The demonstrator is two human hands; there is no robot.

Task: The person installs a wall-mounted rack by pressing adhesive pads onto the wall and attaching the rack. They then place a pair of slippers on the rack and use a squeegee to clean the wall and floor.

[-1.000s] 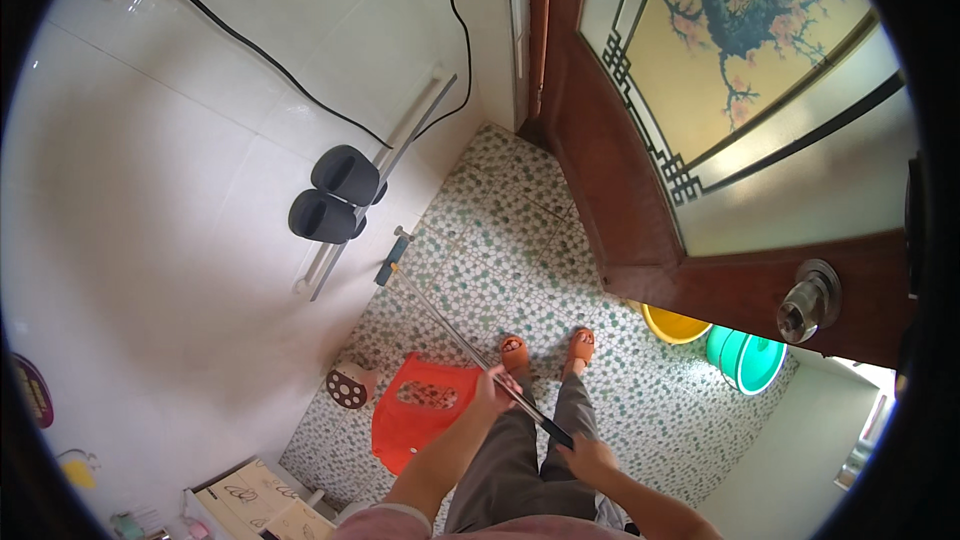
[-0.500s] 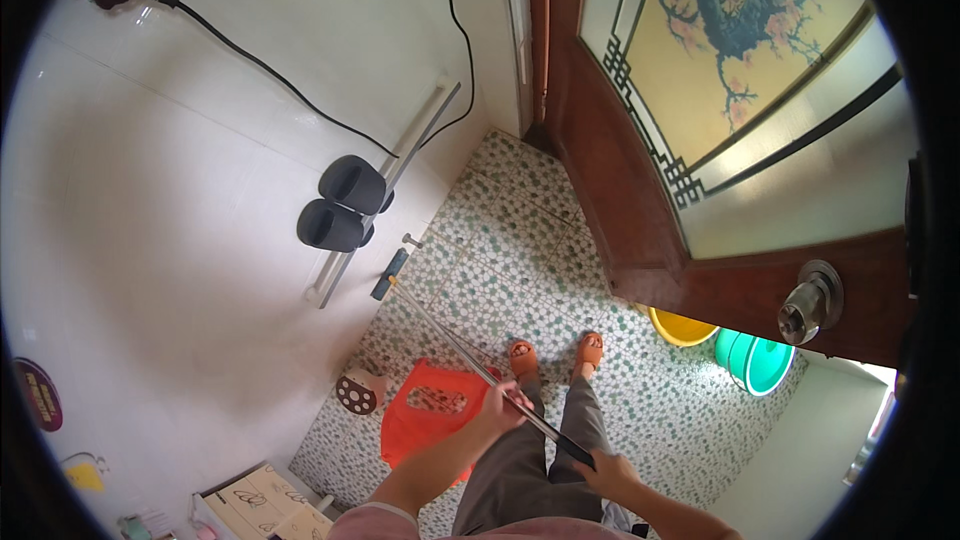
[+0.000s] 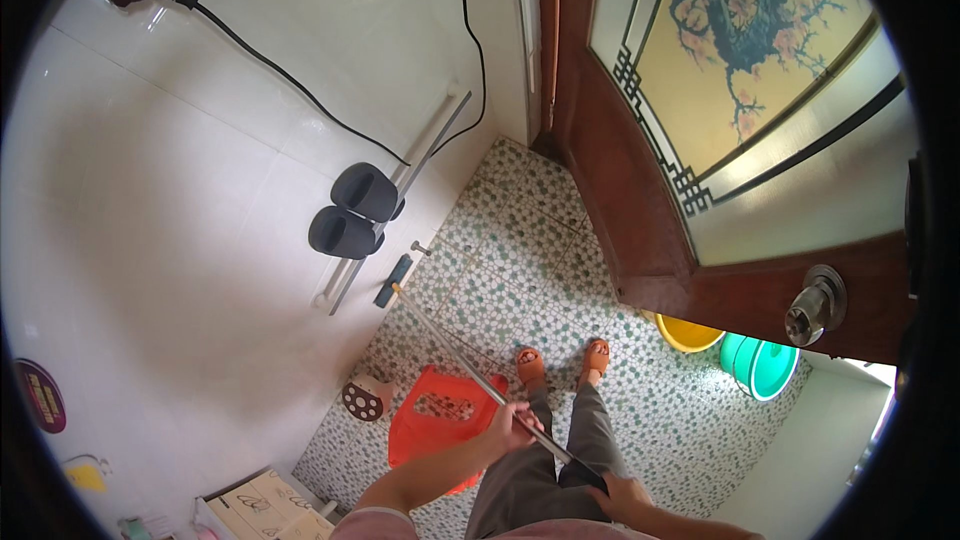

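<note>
as both hands (image 3: 515, 427) grip it, mop handle (image 3: 470, 372) slants up-left — head (image 3: 392, 281) floorward.

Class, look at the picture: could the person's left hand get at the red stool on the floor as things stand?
Probably yes, but not freely: the left hand is wrapped around the mop handle, right above the red stool. Nothing lies between them, though it would have to let go.

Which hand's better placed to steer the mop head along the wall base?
Left, probably. The left hand grips the mop handle farther down, nearer the mop head; the right hand holds its top end.
</note>
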